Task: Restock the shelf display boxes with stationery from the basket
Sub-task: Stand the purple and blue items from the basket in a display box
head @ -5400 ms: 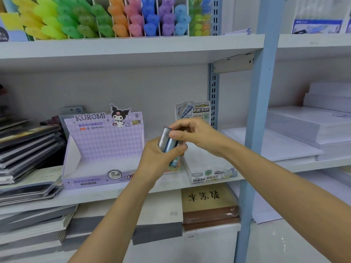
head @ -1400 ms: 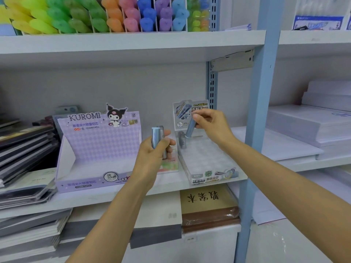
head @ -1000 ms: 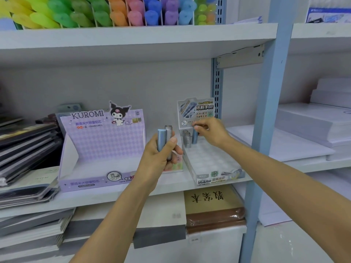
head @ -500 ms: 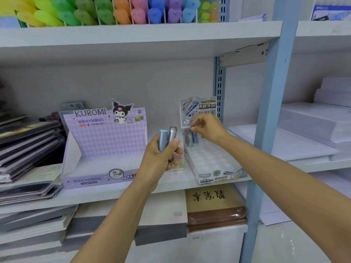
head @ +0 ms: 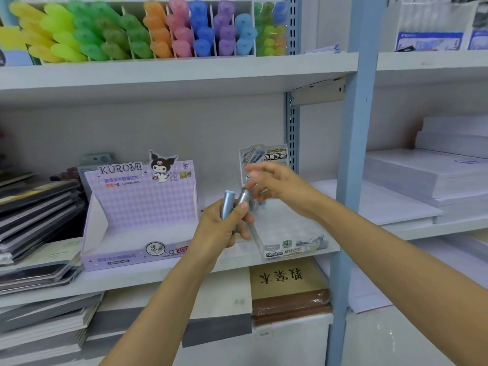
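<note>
My left hand [head: 224,225] grips two upright lead tubes, a blue one [head: 227,203] and a silver one [head: 244,198], in front of the middle shelf. My right hand [head: 274,186] hovers just right of them, fingers loosely spread, fingertips at the top of the silver tube; motion blur hides whether they pinch it. Behind and below stands the clear display box [head: 290,233] with its printed header card, a few tubes standing at its back, mostly hidden by my hands. The purple Kuromi display box [head: 140,207] to the left looks empty. No basket is in view.
Stacks of notebooks [head: 34,212] fill the shelf's left end. Coloured highlighters [head: 148,33] line the upper shelf. A blue upright post [head: 353,154] stands right of the clear box, with white paper reams [head: 422,175] beyond. Books [head: 287,286] lie on the lower shelf.
My right hand left a tube standing at the back of the clear box and came back toward the tubes in my left hand. The left hand held steady.
</note>
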The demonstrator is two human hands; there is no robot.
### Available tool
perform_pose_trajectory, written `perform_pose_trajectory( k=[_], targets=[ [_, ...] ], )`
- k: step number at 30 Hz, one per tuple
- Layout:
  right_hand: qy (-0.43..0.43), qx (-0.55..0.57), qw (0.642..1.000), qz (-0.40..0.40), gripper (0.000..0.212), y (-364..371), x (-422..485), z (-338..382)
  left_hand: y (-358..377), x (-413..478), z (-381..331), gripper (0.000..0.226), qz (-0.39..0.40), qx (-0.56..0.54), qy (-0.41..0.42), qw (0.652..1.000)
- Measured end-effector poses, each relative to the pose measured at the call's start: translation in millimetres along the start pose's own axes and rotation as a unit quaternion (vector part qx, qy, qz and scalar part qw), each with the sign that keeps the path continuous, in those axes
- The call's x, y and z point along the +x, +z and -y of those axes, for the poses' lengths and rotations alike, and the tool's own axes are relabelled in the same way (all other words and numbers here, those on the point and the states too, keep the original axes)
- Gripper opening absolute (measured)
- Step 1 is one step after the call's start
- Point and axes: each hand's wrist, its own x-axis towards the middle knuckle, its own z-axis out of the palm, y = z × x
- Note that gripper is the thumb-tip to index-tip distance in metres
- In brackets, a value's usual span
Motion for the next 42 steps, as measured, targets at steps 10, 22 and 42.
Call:
perform_pose_trajectory(
  k=[10,22,42],
  targets=[
    [-0.067,-0.004,0.98,-0.186,0.013,-11,-8,3,0,-4,-7,0.025,-0.019,0.002,-0.043,0.999],
    [-0.09,-0.306,0.927,-0.194,0.008,-3,14,-42,-19,-1,8,0.016,-0.045,-0.017,-0.054,0.997],
    [-0.025,-0.354,0.931,-0.089,0.013,3,22,-48,-26,-10,11,0.036,-0.031,-0.055,-0.001,0.998]
  ],
)
